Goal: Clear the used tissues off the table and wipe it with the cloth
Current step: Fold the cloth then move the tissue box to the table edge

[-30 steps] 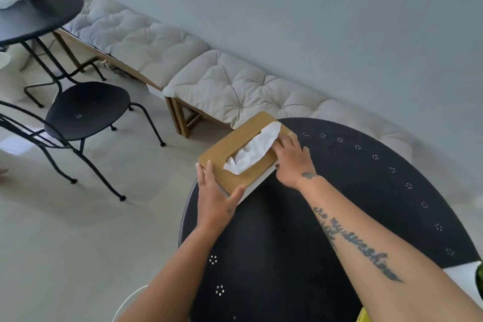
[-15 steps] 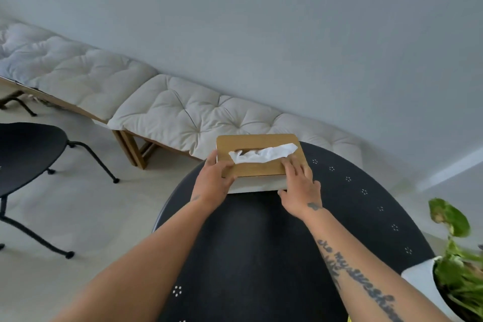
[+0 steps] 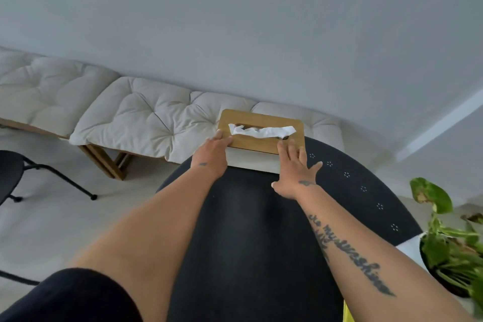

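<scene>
A tissue box [image 3: 257, 141] with a wooden lid and white sides stands at the far edge of the round black table [image 3: 248, 230]. One white tissue [image 3: 264, 131] pokes out of its slot. My left hand [image 3: 210, 151] grips the box's near left corner, fingers laid over the lid. My right hand [image 3: 295, 170] is spread wide, its fingertips just touching the lid's near right edge. No loose tissues or cloth show on the table. A yellow sliver [image 3: 346, 314] peeks out at the bottom edge; I cannot tell what it is.
A potted green plant [image 3: 449, 246] in a white pot stands at the table's right edge. Behind the table a wooden bench with cream cushions [image 3: 146, 117] runs along the wall. A black chair [image 3: 10, 172] stands on the floor at the left.
The box has been turned square and pushed to the table's far edge. My right hand's fingers have spread apart and slipped back off the lid. The view has swung right.
</scene>
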